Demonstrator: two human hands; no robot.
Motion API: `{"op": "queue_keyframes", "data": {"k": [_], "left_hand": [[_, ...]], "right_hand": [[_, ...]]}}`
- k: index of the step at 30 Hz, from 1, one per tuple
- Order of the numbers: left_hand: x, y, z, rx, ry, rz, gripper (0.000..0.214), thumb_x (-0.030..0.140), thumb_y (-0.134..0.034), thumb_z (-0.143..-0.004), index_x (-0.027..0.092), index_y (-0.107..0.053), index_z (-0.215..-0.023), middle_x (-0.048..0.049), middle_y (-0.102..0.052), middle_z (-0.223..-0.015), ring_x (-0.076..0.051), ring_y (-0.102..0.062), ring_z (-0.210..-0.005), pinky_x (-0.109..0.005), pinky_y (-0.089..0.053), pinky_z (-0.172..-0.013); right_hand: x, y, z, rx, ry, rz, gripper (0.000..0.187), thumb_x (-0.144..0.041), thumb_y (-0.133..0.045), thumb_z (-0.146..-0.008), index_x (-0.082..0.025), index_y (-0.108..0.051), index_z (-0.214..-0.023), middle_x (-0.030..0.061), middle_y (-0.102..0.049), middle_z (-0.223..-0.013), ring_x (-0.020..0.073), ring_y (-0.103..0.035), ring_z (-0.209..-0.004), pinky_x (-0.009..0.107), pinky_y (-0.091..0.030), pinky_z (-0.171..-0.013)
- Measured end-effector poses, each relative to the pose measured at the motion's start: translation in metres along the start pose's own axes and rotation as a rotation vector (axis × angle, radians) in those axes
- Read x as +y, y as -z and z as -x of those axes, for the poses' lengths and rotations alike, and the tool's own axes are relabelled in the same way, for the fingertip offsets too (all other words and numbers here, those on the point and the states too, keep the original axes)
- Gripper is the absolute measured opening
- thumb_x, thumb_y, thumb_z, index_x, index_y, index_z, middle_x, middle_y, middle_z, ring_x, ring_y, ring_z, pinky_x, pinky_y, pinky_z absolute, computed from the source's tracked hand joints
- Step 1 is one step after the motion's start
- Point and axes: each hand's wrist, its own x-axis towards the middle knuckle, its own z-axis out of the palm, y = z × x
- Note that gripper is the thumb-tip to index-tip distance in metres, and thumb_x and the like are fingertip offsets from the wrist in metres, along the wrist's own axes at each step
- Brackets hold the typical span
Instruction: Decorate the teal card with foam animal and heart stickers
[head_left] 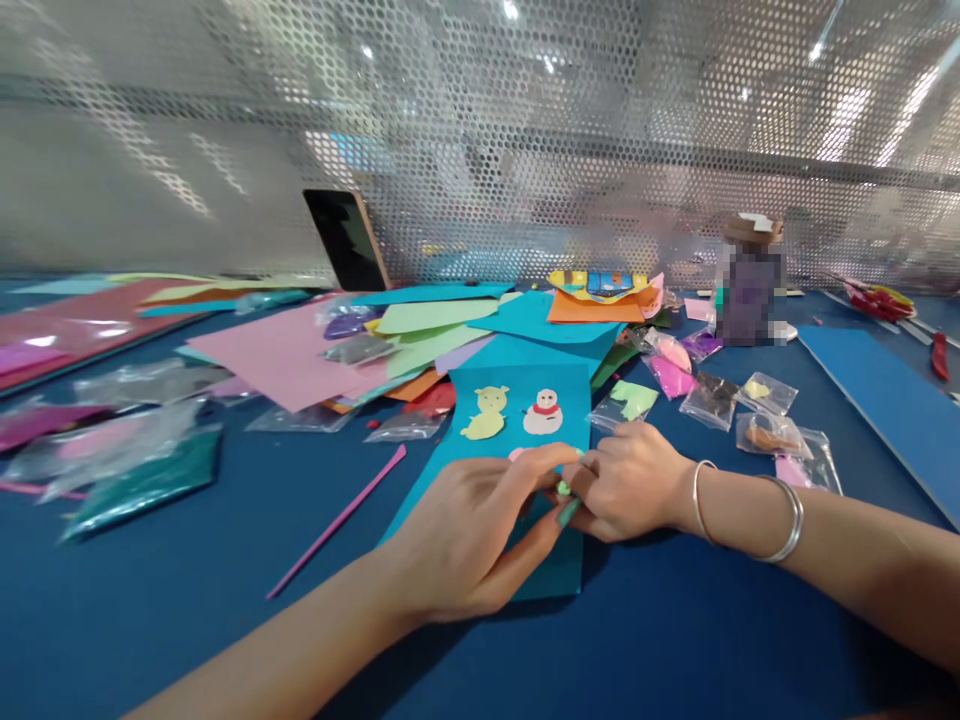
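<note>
Work the small green lump (564, 489) at the fingertips, above the blue sheet (551, 580) on the surface (172, 610). The left hand (465, 530) grasps the lump between thumb and index finger; the right hand (630, 485) is curled, its fingertips meeting the same spot, but whether it also grips the lump cannot be told. Apply light, even pressure: the lump appears soft, and a hard pinch is likely to flatten it or leave nail marks. Brace the 2 hands against each other for fine control. Hold both wrists clear of the yellow figure (487, 412) and the snowman figure (544, 413), which lie on the sheet just beyond the fingers. Take particular care with the pink piece (516, 454), partly hidden behind the left hand, as a lowered knuckle could smear it. The pink stick (337, 522) lies to the left, apart from the sheet.
</note>
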Motion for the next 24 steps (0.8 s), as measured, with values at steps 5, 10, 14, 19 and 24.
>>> {"op": "queue_keyframes", "data": {"k": [5, 10, 14, 19, 24], "left_hand": [[-0.002, -0.001, 0.004, 0.035, -0.028, -0.085, 0.023, 0.020, -0.035, -0.087, 0.015, -0.042, -0.109, -0.0014, -0.063, -0.072, -0.014, -0.059, -0.053, -0.022, -0.042, -0.046], [-0.004, -0.008, 0.009, 0.114, 0.003, -0.126, 0.019, 0.022, -0.036, -0.089, 0.016, -0.045, -0.105, -0.0005, -0.064, -0.069, -0.013, -0.058, -0.048, -0.022, -0.043, -0.045], [0.000, -0.007, 0.006, 0.167, 0.024, -0.147, 0.016, 0.021, -0.036, -0.090, 0.017, -0.046, -0.102, -0.0006, -0.064, -0.067, -0.012, -0.058, -0.046, -0.021, -0.044, -0.044], [0.002, -0.003, 0.004, 0.147, -0.003, -0.171, 0.017, 0.019, -0.035, -0.089, 0.017, -0.047, -0.099, -0.0019, -0.065, -0.071, -0.012, -0.059, -0.048, -0.020, -0.044, -0.044], [-0.001, -0.006, 0.007, 0.110, 0.032, -0.188, 0.020, 0.023, -0.033, -0.091, 0.017, -0.052, -0.097, -0.0042, -0.065, -0.081, -0.014, -0.062, -0.059, -0.023, -0.046, -0.049]], "right_hand": [[0.001, 0.002, -0.001, 0.019, 0.083, -0.001, 0.040, -0.038, -0.045, -0.084, -0.016, -0.053, -0.052, 0.0045, -0.056, -0.044, 0.0144, -0.052, -0.043, 0.027, -0.027, -0.043], [0.000, -0.006, 0.001, 0.210, 0.127, -0.024, 0.038, -0.027, -0.044, -0.080, -0.017, -0.044, -0.043, 0.0018, -0.052, -0.040, 0.0121, -0.047, -0.038, 0.026, -0.021, -0.041], [-0.002, -0.012, 0.002, 0.327, 0.175, -0.014, 0.038, -0.024, -0.041, -0.081, -0.018, -0.041, -0.043, 0.0005, -0.048, -0.037, 0.0111, -0.043, -0.036, 0.026, -0.021, -0.040], [-0.002, -0.012, 0.002, 0.338, 0.190, 0.051, 0.030, -0.013, -0.045, -0.075, -0.017, -0.040, -0.045, -0.0003, -0.048, -0.039, 0.0104, -0.043, -0.037, 0.025, -0.023, -0.041], [-0.001, -0.010, 0.003, 0.494, 0.171, 0.077, 0.034, -0.009, -0.041, -0.077, -0.018, -0.038, -0.045, -0.0009, -0.044, -0.037, 0.0106, -0.040, -0.035, 0.026, -0.021, -0.040]]}}
